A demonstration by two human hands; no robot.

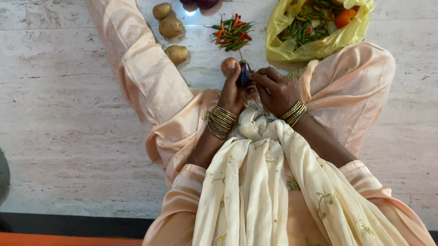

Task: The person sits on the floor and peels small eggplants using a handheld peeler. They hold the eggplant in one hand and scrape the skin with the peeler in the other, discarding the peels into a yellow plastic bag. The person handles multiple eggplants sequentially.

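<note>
Both the left hand (233,95) and the right hand (274,90) are clenched on a small purple eggplant (244,72). Just beyond the eggplant lies a pile of chilies (231,33), with the yellow bag (317,14) to its right and potatoes (171,27) to its left.

The person wore a loose peach tunic with matching wide trousers, the cloth smooth and a little shiny. A long cream scarf with small gold embroidery hung down the front. A stack of thin gold bangles was on the wrist above the left hand (232,94), and a smaller stack was above the right hand (275,91).
</note>
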